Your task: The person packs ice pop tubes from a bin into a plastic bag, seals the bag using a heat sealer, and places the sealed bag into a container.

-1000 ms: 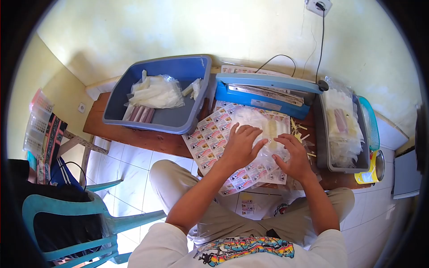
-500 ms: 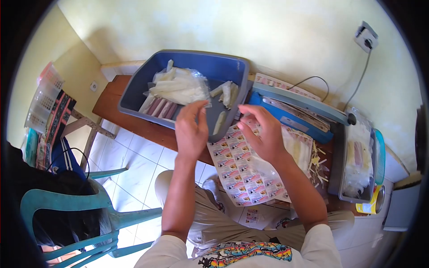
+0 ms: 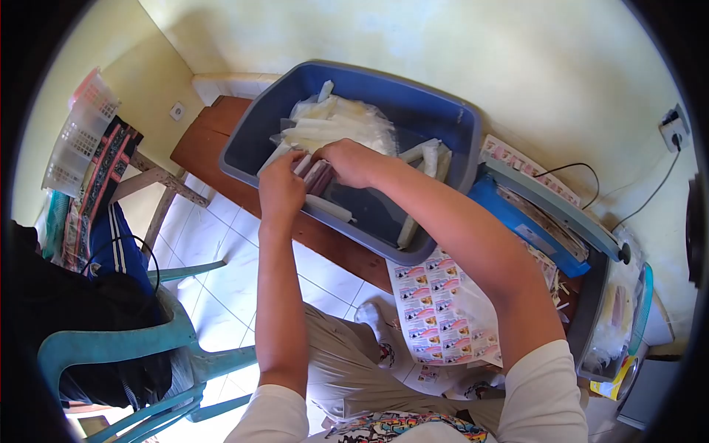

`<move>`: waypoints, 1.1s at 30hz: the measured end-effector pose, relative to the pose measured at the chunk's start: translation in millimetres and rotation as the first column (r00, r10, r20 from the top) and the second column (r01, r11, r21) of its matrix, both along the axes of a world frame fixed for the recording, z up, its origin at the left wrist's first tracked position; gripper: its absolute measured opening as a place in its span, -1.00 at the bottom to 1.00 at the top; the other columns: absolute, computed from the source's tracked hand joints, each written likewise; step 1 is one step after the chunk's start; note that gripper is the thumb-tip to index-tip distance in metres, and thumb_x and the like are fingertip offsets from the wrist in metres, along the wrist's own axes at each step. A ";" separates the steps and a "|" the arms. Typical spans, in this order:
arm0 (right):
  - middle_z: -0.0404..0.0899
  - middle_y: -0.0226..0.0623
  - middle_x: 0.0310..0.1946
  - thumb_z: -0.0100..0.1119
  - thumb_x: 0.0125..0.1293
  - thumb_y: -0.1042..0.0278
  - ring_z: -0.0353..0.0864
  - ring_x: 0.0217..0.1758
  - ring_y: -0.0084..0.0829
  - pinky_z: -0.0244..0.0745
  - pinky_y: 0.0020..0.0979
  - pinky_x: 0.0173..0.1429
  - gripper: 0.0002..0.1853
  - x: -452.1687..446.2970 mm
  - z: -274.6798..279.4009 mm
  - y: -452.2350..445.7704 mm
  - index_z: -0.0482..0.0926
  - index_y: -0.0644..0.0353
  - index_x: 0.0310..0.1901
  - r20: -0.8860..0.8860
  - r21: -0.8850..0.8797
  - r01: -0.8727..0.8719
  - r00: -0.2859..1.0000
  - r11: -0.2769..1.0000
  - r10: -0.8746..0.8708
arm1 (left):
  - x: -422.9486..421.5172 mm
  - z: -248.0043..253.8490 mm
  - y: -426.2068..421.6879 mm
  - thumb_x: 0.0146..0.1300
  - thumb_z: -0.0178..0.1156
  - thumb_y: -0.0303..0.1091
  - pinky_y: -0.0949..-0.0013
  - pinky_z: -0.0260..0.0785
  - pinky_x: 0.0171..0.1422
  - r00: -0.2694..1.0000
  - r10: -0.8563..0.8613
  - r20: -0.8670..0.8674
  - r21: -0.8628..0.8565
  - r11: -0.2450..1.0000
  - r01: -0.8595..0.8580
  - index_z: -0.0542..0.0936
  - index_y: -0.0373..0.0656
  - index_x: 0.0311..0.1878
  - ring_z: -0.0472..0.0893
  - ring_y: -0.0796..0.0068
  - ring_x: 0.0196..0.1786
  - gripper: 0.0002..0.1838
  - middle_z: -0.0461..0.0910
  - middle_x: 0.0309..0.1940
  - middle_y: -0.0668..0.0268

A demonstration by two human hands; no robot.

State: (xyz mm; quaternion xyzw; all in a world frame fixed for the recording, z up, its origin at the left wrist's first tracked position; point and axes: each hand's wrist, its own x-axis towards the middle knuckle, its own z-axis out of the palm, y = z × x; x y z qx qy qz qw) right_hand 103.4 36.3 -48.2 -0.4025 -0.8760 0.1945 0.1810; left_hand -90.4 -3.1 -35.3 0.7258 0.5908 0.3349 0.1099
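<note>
Both my hands are inside the blue-grey plastic tub [image 3: 347,70], at its near left side. Between them lie purple wrapped sticks [image 3: 316,179] in clear film. My left hand [image 3: 282,184] has its fingers curled at the left end of these sticks. From the right, my right hand [image 3: 350,161] reaches over with bent fingers on their upper part; its fingertips are partly hidden. Behind the hands is a pile of white wrapped sticks [image 3: 343,125] with clear plastic bags. More pale sticks [image 3: 428,159] lie at the tub's right side, and one pale stick [image 3: 329,209] lies near its front wall.
The tub stands on a brown wooden bench [image 3: 199,144] against the wall. Right of it are a printed label sheet [image 3: 436,310], a blue sealing machine [image 3: 528,225] with a cord, and a grey tray [image 3: 591,325] of packed goods. A green plastic chair [image 3: 118,332] stands at left.
Both hands have moved from above the tub's front edge down into it, onto the purple sticks. My right hand has crossed to the left. The view has shifted, so the tub appears farther right.
</note>
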 end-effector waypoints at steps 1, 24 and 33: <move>0.78 0.08 0.11 0.28 0.27 0.63 0.74 0.25 0.12 0.62 -0.03 0.36 -0.52 -6.8 -8.5 7.2 0.70 0.20 0.24 -0.009 -0.009 -0.010 1.000 1.000 0.010 | -4.0 -2.3 0.3 0.23 0.14 -0.63 -0.01 0.54 0.30 1.000 -0.008 0.010 -0.032 0.999 0.009 0.81 -0.19 0.11 0.73 -0.17 0.15 -0.56 0.80 0.03 -0.06; 0.61 -0.18 0.23 0.37 0.31 0.35 0.70 0.29 -0.11 0.68 -0.09 0.34 -0.78 -20.5 -22.9 13.0 0.80 0.14 -0.05 0.285 0.135 0.101 0.949 0.986 -0.136 | 3.8 -6.7 -3.0 0.24 0.24 -0.48 0.08 0.40 0.39 0.957 0.073 -0.282 -0.049 0.995 -0.090 0.87 -0.06 0.02 0.77 0.06 0.09 -0.66 0.85 -0.12 0.10; 0.81 -0.09 -0.16 0.53 0.11 0.27 0.81 -0.05 -0.04 0.72 -0.09 0.08 -0.67 17.9 16.4 -5.2 0.76 0.18 -0.09 -0.050 0.046 0.133 0.990 0.990 -0.131 | 13.5 2.7 -5.0 0.40 0.23 -0.46 0.02 0.58 0.30 0.968 0.070 -0.243 -0.009 0.997 -0.074 0.81 -0.09 0.18 0.80 -0.03 0.08 -0.65 0.84 0.00 0.07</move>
